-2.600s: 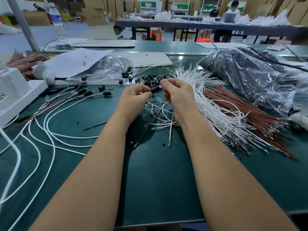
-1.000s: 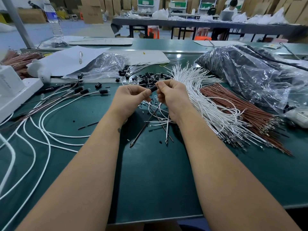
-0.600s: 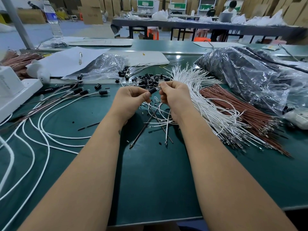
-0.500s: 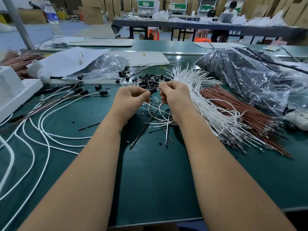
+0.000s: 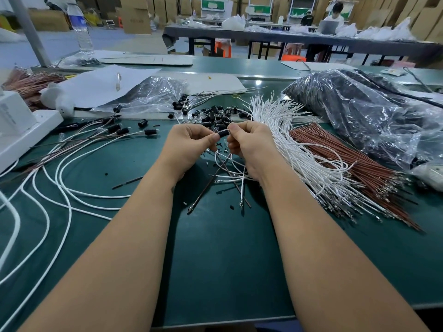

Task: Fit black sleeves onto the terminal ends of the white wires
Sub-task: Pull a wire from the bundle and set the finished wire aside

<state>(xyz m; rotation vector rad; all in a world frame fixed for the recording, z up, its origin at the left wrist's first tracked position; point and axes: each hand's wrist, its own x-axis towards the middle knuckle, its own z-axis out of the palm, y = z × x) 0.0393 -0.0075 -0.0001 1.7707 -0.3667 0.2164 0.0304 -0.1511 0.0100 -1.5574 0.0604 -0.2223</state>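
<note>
At the left of the frame, long white cables [image 5: 60,178] loop over the green tabletop [image 5: 227,259]. Just above centre, the left hand [image 5: 189,146] pinches one end of a black sleeve [image 5: 223,133] between curled fingertips; the right hand [image 5: 249,147] pinches its other end, fingers curled, with a white wire [image 5: 242,188] hanging below. Behind them lies a heap of black sleeves [image 5: 215,117]. To the right fan the white wires [image 5: 299,144], then brown wires [image 5: 354,173].

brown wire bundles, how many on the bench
2. One brown wire bundle lies at the right, beside the white wires and in front of the big plastic bag. The other sits at the far left edge, partly cut off.
</note>
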